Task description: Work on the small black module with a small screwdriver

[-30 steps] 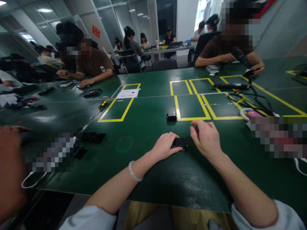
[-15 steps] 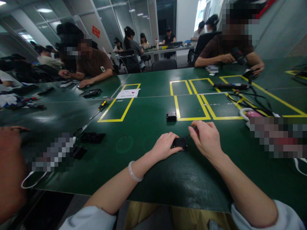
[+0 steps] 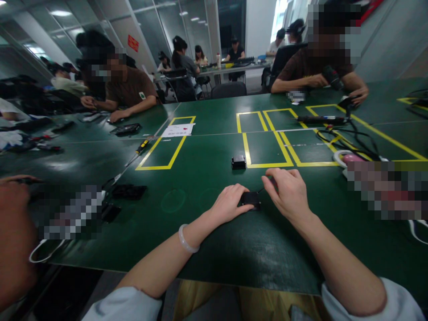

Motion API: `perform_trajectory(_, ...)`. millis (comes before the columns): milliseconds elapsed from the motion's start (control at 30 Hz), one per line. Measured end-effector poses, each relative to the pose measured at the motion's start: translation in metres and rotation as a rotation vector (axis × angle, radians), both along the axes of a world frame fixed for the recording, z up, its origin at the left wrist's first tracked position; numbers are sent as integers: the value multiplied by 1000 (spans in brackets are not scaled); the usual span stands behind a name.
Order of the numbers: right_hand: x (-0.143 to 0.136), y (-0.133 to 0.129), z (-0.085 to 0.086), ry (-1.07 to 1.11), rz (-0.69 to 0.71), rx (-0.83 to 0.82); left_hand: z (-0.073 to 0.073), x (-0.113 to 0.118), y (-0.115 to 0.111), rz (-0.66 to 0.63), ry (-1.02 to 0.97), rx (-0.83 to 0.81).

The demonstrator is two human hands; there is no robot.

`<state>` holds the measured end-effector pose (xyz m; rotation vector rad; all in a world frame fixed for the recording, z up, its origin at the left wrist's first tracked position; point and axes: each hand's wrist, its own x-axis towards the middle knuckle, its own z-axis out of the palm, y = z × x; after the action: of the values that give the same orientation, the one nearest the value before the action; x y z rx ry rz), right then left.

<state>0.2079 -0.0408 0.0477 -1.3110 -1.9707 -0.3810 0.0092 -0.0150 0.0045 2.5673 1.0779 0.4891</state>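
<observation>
My left hand [image 3: 229, 203] grips the left side of a small black rectangular block [image 3: 251, 200] that rests on the green table [image 3: 207, 249]. Thumb and fingers close around its edge. My right hand [image 3: 287, 191] is curled around a thin dark tool that looks like a screwdriver [image 3: 263, 190]; its shaft slants down toward the block's upper right corner, and the fingers hide most of its handle. Whether the tip touches the block I cannot tell. Beyond my hands stands a second small black block [image 3: 238, 162], apart from both.
Black flat parts [image 3: 129, 191] lie left, beside a blurred power strip [image 3: 73, 211]. Yellow tape outlines [image 3: 269, 166] mark the table. A yellow-black screwdriver [image 3: 143, 146] and a paper [image 3: 178, 130] lie farther off. Cables [image 3: 357, 138] are at right. Co-workers sit opposite; another person's arm [image 3: 16, 240] is left.
Almost nothing differs. The view has shifted very slightly; both hands, the held block and the tool keep nearly the same places.
</observation>
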Motion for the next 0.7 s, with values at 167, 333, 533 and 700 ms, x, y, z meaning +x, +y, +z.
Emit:
perform_trajectory(167, 1, 1, -1, 16, -8, 8, 1, 0, 0, -7, -1, -1)
perform_trajectory(333, 0, 1, 0, 27, -19, 10, 0, -1, 0, -7, -7, 5)
perform_trajectory(533, 1, 1, 0, 15, -4, 5, -1, 0, 0, -2, 4, -2)
perform_trajectory(700, 1, 2, -2, 11, -21, 13, 0, 0, 1, -2, 0, -20)
